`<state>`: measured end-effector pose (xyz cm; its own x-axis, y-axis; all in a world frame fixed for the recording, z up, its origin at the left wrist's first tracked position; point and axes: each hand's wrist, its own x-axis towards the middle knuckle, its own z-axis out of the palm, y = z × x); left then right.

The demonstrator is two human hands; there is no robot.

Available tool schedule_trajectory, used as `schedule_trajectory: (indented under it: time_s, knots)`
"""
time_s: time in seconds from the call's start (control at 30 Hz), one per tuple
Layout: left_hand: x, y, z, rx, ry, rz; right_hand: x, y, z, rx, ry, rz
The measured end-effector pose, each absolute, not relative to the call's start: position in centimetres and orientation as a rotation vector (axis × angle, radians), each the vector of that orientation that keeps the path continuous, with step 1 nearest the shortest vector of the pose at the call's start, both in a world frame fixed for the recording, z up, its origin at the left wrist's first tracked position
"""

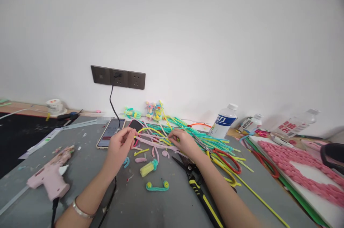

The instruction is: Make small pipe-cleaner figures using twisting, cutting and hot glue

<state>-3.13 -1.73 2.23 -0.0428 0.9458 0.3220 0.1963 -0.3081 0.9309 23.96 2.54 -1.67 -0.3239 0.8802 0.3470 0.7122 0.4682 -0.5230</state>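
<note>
My left hand (119, 145) is closed, thumb and forefinger pinching the end of a pale pink pipe cleaner (154, 144). That strand runs across to my right hand (185, 142), whose curled fingers close over its other end, partly hidden. Beneath and behind lies a loose pile of green, yellow and pink pipe cleaners (215, 141). Nearer me are a yellow bundle with a teal wrapped end (148, 168) and a teal strip with two yellow coils (157, 188). Black-and-yellow pliers (200, 192) lie beside my right forearm. Red-and-yellow-handled scissors (225, 160) rest on the pile.
A pink glue gun (51, 177) lies at left, and a phone (110, 133) behind my left hand. Small pipe-cleaner figures (154, 110) stand by the wall. A white-capped bottle (223, 122) stands at right, near a board with pink braiding (298, 160). A black cable crosses the table.
</note>
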Motion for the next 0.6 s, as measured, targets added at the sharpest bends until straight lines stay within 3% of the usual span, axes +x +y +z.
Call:
schedule_trajectory:
  time_s: [0.37,0.6]
  knots:
    - [-3.2,-1.1,0.9,1.902,1.254,1.014,23.5,1.3,-0.4,-1.21,-1.796,0.601]
    - [-2.3,-1.1,0.4,2.044,1.167,0.944,21.0,-0.7,0.6,-0.887,-1.507,1.41]
